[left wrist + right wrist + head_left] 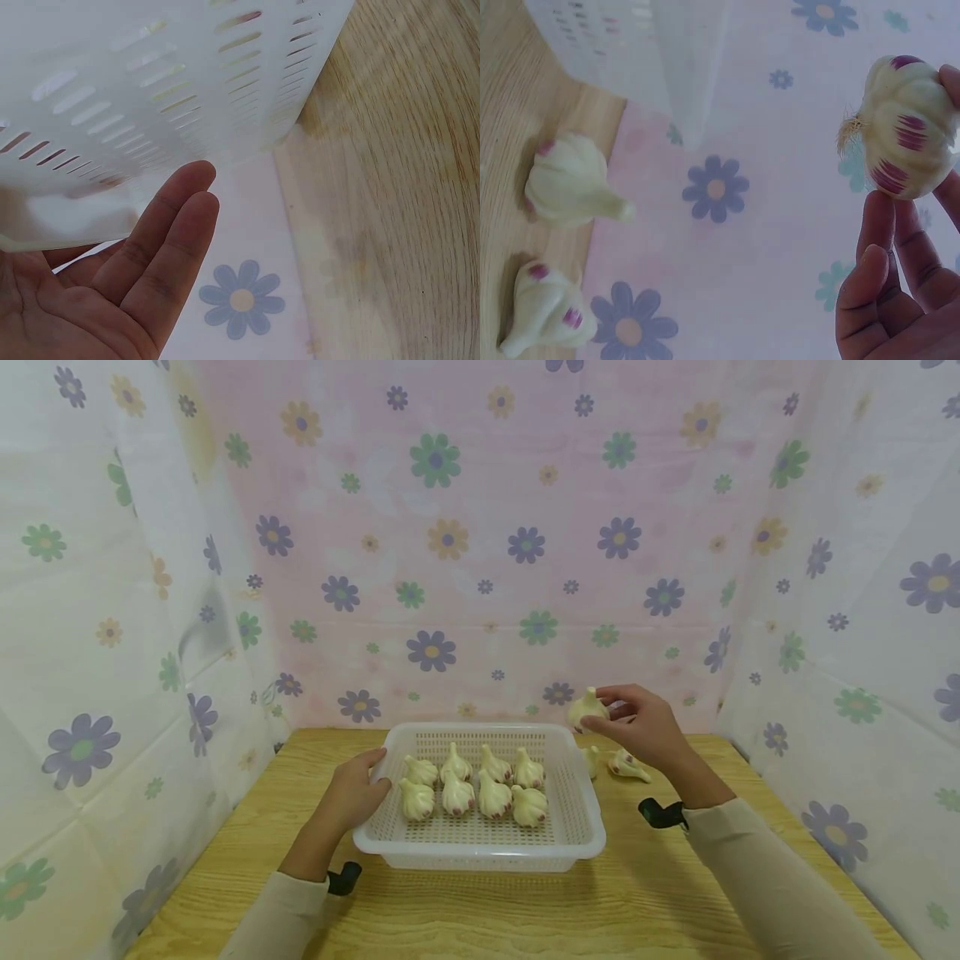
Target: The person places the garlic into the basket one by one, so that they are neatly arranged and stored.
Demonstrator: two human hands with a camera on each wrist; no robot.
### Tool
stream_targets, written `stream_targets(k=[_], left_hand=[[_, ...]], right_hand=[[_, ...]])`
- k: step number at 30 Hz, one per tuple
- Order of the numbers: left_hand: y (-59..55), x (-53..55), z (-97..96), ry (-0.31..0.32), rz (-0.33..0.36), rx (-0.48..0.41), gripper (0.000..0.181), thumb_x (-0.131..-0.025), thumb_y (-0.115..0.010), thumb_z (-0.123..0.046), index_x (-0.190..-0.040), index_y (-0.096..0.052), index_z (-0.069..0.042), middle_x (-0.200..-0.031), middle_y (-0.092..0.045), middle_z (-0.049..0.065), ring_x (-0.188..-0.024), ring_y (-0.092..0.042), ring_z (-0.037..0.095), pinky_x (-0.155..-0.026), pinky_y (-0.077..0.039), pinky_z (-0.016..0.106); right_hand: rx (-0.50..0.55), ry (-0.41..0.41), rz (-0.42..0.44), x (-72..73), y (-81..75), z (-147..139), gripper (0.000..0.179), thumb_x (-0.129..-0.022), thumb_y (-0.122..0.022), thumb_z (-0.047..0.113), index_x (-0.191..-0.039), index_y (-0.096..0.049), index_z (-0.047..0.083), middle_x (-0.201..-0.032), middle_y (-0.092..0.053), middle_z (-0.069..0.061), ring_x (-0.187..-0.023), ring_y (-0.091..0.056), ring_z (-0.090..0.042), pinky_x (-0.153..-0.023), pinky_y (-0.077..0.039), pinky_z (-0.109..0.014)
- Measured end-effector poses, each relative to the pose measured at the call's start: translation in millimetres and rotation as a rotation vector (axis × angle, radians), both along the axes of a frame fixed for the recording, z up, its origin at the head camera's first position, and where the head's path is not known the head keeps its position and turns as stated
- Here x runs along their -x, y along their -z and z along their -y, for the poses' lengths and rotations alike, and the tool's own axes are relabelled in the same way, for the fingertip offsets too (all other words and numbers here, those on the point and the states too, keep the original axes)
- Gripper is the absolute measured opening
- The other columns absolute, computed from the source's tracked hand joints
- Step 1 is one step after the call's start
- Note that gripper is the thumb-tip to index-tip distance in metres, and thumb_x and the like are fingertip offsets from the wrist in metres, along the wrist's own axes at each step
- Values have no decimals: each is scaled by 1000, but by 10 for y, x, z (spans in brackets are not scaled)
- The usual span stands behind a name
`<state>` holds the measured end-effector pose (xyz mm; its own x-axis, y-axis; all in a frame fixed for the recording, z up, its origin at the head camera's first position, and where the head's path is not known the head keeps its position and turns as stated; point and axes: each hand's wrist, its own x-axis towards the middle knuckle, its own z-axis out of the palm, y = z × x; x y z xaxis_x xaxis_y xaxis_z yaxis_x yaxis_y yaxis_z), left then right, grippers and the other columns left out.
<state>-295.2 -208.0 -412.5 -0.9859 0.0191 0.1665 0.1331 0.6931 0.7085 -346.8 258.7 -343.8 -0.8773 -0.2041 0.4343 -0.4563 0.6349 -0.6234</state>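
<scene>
A white plastic basket (480,852) with slotted walls stands on the table, holding two rows of garlic bulbs (493,797). My left hand (352,792) grips its left rim, thumb on top; in the left wrist view, the fingers (169,255) extend below the rim, outside the slotted wall. Above the basket's back right corner, my right hand (637,722) holds another garlic bulb (587,710) between thumb and fingertips. Purple streaks and a tuft of roots show on that bulb in the right wrist view. Two more bulbs, one upright (570,180) and one tipped over (628,766), are right of the basket.
The wooden table (450,918) meets a flower-patterned cloth backdrop (487,577) behind the basket. Similar cloth walls stand on the left and right sides. A dark strap piece (662,814) sits at the right wrist, another (345,878) at the left.
</scene>
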Motion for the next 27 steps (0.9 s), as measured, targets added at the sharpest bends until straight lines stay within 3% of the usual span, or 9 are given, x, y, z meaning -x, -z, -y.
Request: stream_targets(k=[12,23,27], left_hand=[[21,12,-2,-8,3,18,62,-96,-60,-15,-154,-46,0,-155,-48,25,-103,-68,31,-63,-60,31],[20,23,9,1,-1,-3,62,-96,-59,-14,-155,-45,1,-156,-48,25,-101,-70,31,-62,-61,32],[22,22,9,0,-2,1,62,-96,-59,-15,-155,-45,0,-156,-48,25,-103,-69,31,-63,-61,32]], right_hand=[[9,-143,-17,-30,-57,426,57,-85,-83,47,-133,-69,20,-128,-64,-4,-100,-69,-23,-73,-60,-36],[8,-234,17,-39,-69,782,54,-84,-84,47,-131,-71,23,-126,-67,-1,-101,-70,-21,-76,-61,-38],[-41,-286,3,-10,-35,906,51,-86,-83,46,-130,-71,25,-129,-68,0,-102,-69,-19,-79,-60,-36]])
